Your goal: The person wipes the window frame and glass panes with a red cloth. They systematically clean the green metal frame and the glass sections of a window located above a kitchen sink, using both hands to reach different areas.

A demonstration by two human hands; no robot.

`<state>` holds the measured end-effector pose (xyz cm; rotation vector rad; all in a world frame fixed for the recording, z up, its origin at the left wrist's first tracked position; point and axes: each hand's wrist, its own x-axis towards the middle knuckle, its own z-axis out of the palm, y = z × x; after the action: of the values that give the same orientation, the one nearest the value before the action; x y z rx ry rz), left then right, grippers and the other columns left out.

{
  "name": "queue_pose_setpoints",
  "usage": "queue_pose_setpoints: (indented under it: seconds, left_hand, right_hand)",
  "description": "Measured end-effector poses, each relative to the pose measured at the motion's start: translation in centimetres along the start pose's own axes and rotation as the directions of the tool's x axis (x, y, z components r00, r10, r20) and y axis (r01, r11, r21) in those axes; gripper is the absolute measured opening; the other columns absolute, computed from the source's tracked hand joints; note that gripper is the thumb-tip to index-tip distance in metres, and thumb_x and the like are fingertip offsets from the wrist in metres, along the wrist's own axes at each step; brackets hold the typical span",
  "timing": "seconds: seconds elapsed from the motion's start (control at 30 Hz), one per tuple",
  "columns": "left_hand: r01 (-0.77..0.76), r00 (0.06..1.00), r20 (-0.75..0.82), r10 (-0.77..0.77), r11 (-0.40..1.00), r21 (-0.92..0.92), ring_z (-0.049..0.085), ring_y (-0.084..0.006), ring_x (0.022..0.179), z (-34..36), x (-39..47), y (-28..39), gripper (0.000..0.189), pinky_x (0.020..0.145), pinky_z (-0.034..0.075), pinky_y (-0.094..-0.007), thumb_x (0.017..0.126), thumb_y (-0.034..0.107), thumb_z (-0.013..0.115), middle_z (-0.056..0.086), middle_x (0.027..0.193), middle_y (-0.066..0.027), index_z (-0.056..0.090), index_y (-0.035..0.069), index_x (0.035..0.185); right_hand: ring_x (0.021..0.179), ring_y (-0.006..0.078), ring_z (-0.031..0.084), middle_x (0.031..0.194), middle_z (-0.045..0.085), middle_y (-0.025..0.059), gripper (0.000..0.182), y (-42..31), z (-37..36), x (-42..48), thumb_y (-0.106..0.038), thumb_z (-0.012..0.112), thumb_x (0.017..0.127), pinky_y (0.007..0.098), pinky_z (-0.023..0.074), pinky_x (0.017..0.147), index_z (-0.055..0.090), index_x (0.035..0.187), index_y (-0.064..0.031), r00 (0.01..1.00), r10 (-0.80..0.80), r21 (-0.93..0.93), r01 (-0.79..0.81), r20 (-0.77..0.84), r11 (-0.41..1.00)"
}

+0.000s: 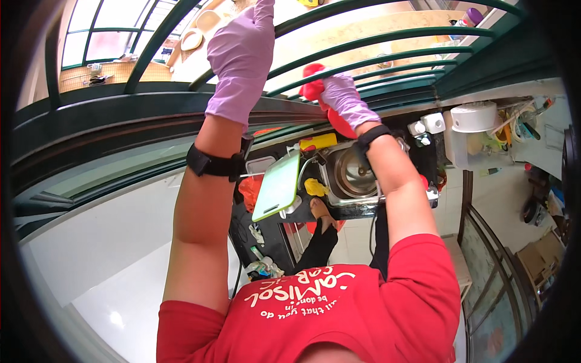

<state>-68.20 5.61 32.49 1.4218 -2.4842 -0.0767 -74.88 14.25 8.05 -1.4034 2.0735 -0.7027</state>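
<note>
Green metal window bars run across the upper part of the head view. My left hand, in a thin purple glove, is closed around one of these bars at the upper left, though its fingertips are partly cut off by the picture's top edge. To its right, my right hand, gloved alike, holds a red cloth against a lower bar. Part of the cloth hangs down below the hand, beside the window frame.
Beneath the hands lie a steel sink, a green-edged cutting board, a yellow bottle, a yellow cloth and a red plastic bag. One bare foot rests at the dark counter's edge. White bottles stand right of the sink.
</note>
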Motion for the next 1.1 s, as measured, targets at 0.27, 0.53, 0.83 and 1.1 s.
queue_pose_setpoints:
  seconds: [0.27, 0.53, 0.83, 1.1]
  left_hand:
    - [0.007, 1.0, -0.024, -0.011, 0.989, -0.149, 0.062, -0.0255, 0.092, -0.2, -0.2, 1.8, 0.067, 0.087, 0.044, -0.0347, 0.09, 0.068, 0.038, 0.069, 0.098, -0.0137, 0.072, 0.013, 0.108]
    - [0.0, 1.0, -0.023, -0.004, 0.986, -0.167, 0.061, -0.0244, 0.089, -0.2, -0.3, 0.2, 0.068, 0.086, 0.044, -0.0331, 0.09, 0.067, 0.039, 0.069, 0.092, -0.013, 0.072, 0.01, 0.107]
    - [-0.025, 0.998, -0.064, 0.015, 0.986, -0.166, 0.061, -0.0234, 0.085, 0.4, 0.1, -0.3, 0.068, 0.083, 0.044, -0.033, 0.09, 0.067, 0.039, 0.069, 0.093, -0.012, 0.072, 0.01, 0.105]
    - [0.008, 1.0, 0.004, -0.008, 0.997, -0.078, 0.061, -0.0269, 0.079, -0.5, -0.2, 0.9, 0.068, 0.075, 0.045, -0.0368, 0.092, 0.065, 0.036, 0.066, 0.083, -0.0147, 0.072, 0.009, 0.102]
  right_hand:
    - [0.099, 0.0272, 0.065, 0.105, 0.069, 0.0115, 0.029, -4.6, 5.9, 7.3, -0.036, 0.052, 0.09, 0.042, 0.0487, 0.085, 0.069, 0.102, -0.0165, 0.973, -0.188, -0.112, 0.204, 0.136, 0.973]
    - [0.099, 0.027, 0.065, 0.105, 0.069, 0.0116, 0.029, -4.5, 1.9, 5.7, -0.037, 0.051, 0.091, 0.042, 0.0488, 0.085, 0.069, 0.102, -0.0167, 0.911, -0.189, 0.128, 0.152, 0.366, 0.98]
    - [0.099, 0.0266, 0.065, 0.105, 0.069, 0.0116, 0.03, -3.7, -0.2, 4.6, -0.037, 0.051, 0.091, 0.0419, 0.0489, 0.085, 0.069, 0.102, -0.0168, 0.904, -0.164, 0.188, 0.096, 0.396, 0.978]
    - [0.099, 0.0264, 0.065, 0.105, 0.069, 0.0117, 0.03, -5.2, 1.6, 5.7, -0.037, 0.05, 0.091, 0.0419, 0.049, 0.085, 0.069, 0.103, -0.0169, 0.912, -0.165, 0.181, 0.103, 0.376, 0.978]
